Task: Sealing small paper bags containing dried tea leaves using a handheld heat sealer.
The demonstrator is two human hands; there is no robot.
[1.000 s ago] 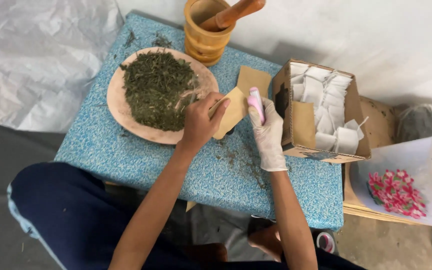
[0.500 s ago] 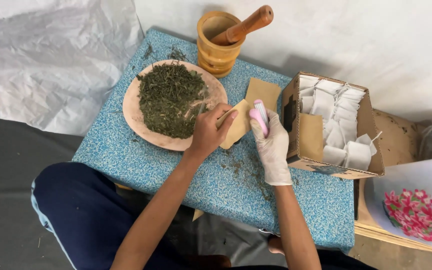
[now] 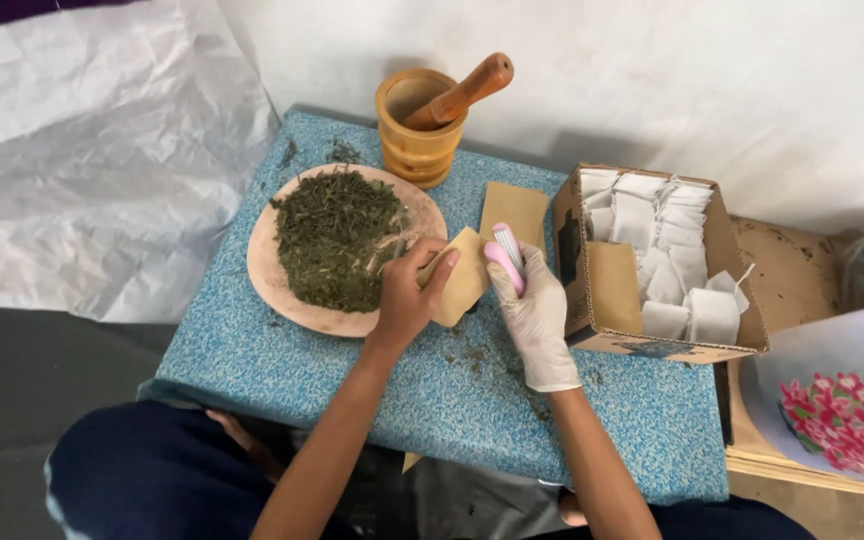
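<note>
While my left hand point(image 3: 410, 295) closes its fingers point(image 3: 439, 275) on the small brown paper bag point(image 3: 462, 285) above the bench point(image 3: 252, 350) beside the plate point(image 3: 267, 280) of dried herbs point(image 3: 337, 235), I see the gloved right hand point(image 3: 535, 315) wrapped tightly around a pink tool point(image 3: 505, 255).

One plate point(image 3: 270, 272), one mortar point(image 3: 418, 130), one pestle point(image 3: 462, 90), one cardboard box point(image 3: 652, 345), two brown pouches point(image 3: 514, 212).

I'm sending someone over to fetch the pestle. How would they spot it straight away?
Start at the blue speckled table. At its far edge, behind the round plate of dried green herbs, stands a yellowish wooden mortar. The pestle leans in it, the only reddish-brown wooden stick there.
</note>
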